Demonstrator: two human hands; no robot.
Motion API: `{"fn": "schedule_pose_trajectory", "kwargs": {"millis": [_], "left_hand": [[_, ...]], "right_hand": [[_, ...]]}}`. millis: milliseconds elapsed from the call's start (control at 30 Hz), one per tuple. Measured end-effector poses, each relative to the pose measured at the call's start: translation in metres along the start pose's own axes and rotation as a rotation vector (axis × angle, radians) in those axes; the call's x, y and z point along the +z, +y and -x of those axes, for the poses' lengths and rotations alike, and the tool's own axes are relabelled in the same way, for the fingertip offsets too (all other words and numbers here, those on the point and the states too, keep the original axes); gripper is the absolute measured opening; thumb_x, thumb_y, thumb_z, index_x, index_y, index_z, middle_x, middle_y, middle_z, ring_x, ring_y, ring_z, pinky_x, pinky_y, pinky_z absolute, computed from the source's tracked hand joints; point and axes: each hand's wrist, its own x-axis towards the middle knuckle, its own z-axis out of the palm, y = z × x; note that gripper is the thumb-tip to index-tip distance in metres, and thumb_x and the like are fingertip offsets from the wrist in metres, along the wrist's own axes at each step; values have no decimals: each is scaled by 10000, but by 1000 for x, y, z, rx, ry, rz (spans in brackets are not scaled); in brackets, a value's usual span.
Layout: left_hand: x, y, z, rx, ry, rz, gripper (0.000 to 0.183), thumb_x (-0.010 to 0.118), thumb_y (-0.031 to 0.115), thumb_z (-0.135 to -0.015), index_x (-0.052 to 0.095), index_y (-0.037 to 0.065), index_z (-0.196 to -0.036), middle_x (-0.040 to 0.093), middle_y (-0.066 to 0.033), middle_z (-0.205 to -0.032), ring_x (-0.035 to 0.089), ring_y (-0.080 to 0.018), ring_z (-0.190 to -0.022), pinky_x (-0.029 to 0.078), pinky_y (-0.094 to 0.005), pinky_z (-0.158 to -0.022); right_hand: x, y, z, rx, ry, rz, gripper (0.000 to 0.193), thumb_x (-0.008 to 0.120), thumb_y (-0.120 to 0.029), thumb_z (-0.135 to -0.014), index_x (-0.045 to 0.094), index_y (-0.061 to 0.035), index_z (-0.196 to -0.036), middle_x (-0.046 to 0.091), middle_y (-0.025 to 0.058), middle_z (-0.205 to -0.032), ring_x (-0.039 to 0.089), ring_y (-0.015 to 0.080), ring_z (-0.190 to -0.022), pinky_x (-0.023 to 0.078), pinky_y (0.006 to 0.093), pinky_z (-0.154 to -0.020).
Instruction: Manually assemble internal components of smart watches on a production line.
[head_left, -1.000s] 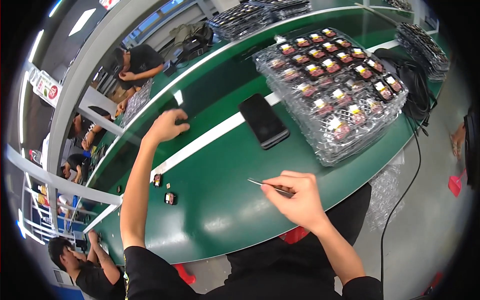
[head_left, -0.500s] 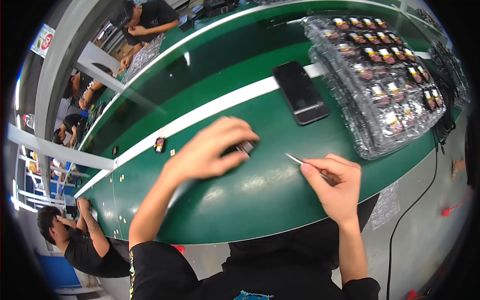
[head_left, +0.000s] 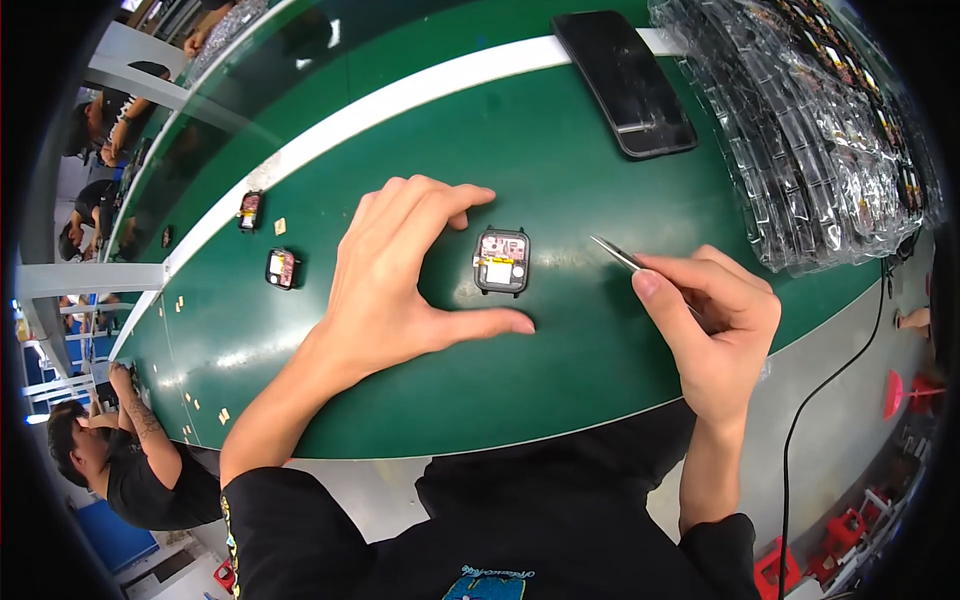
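Observation:
An opened smartwatch body (head_left: pixel 502 262) lies on the green table, its circuit board and a white-and-yellow part facing up in a black case. Around its left side, my left hand (head_left: pixel 400 270) is spread, thumb and fingers apart and not touching it. My right hand (head_left: pixel 715 320) pinches a pair of metal tweezers (head_left: pixel 618 253), the tip pointing toward the watch body but apart from it. Two more opened watch bodies lie left of my left hand: one (head_left: pixel 281 268) on the green surface, the other (head_left: pixel 250 211) by the white strip.
A black phone (head_left: pixel 630 90) lies at the far right of centre. Beside it rises a stack of clear plastic trays (head_left: pixel 800 150) holding watch parts. Small pale pieces (head_left: pixel 224 415) are scattered at left. Co-workers sit along the left; a black cable (head_left: pixel 800 420) hangs at right.
My left hand has let go of the watch body and opened beside it. Another watch body now shows at left. The view has shifted; my right hand still holds the tweezers.

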Motion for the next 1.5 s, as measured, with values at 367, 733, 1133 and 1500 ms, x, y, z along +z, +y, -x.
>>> {"fn": "schedule_pose_trajectory", "kwargs": {"millis": [367, 733, 1133, 1500], "left_hand": [[7, -3, 1, 92, 49, 43, 891, 1032, 240, -616, 675, -21, -1390, 723, -136, -1262, 653, -279, -1117, 520, -402, -970], [4, 2, 3, 85, -151, 178, 628, 971, 373, -724, 804, -6, -1196, 728, -88, -983, 624, -245, -858, 431, -375, -910], [3, -8, -2, 138, -210, 132, 714, 963, 464, -681, 816, -35, -1170, 757, -85, -933, 626, -230, -811, 412, -382, -862], [-2, -6, -3, 83, -226, 146, 774, 973, 503, -648, 800, -38, -1173, 762, -75, -951, 548, -197, -762, 401, -365, -852]], "right_hand": [[0, -18, -8, -29, -107, 83, 167, 835, 76, -883, 845, 53, -1049, 638, 13, -755, 560, 51, -655, 341, 213, -573], [8, -5, -5, -47, -214, 52, 156, 833, 75, -802, 849, 39, -953, 664, 36, -687, 526, 51, -562, 307, 228, -513], [21, -1, -9, -168, -274, 199, 139, 828, 89, -778, 833, 19, -898, 624, 20, -632, 478, 55, -488, 289, 238, -475], [15, 0, -8, -238, -256, 232, 191, 843, 96, -754, 843, 22, -930, 653, 31, -659, 494, 58, -508, 298, 232, -466]]}}
